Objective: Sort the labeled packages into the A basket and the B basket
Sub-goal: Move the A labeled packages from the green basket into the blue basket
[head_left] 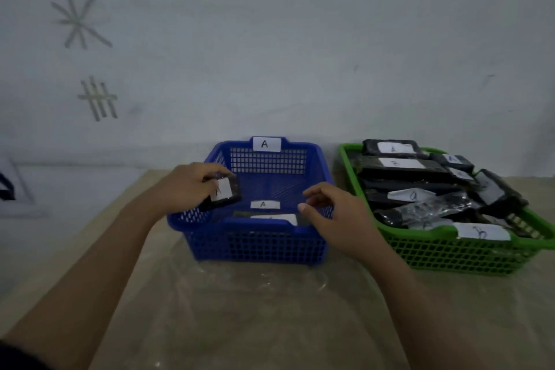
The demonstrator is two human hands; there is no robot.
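A blue basket (255,246) with an A label on its back rim stands at the middle of the table. My left hand (189,186) grips a small black package (223,194) with a white label over the basket's left side. Two labelled packages (264,205) lie inside on the bottom. My right hand (333,213) hovers over the basket's right front corner, fingers loosely curled and holding nothing. To the right stands a green basket (450,252) with a paper label on its front rim, heaped with several black packages (402,171) marked A or B.
The table (240,309) is covered with a clear plastic sheet. A pale wall with tape marks (79,18) rises close behind both baskets. The table's left edge runs diagonally at the left, with the floor beyond it.
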